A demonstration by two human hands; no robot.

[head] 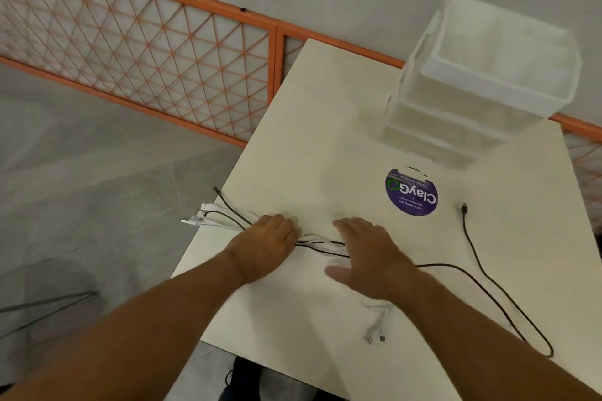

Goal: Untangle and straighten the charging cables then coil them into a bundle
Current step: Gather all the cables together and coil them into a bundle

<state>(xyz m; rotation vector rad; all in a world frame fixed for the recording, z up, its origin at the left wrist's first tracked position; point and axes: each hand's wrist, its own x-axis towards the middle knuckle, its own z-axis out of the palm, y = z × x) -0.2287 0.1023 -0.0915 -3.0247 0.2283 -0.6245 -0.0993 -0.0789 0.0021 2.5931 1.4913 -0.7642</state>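
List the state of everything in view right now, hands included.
Left hand, palm down, pressing on the cable bunch.
Right hand, fingers spread, flat over the bunch.
Cable bunch, laid roughly straight between the hands, not coiled.
Black cable, loose, looping across the table, plug free.
White plugs, poking past the table's left edge.
Drawer unit, upright, drawers pushed in.

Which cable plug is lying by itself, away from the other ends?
The black plug right of the round purple sticker. The other ends lie grouped: several at the white table's left edge, two white ones near the front edge.
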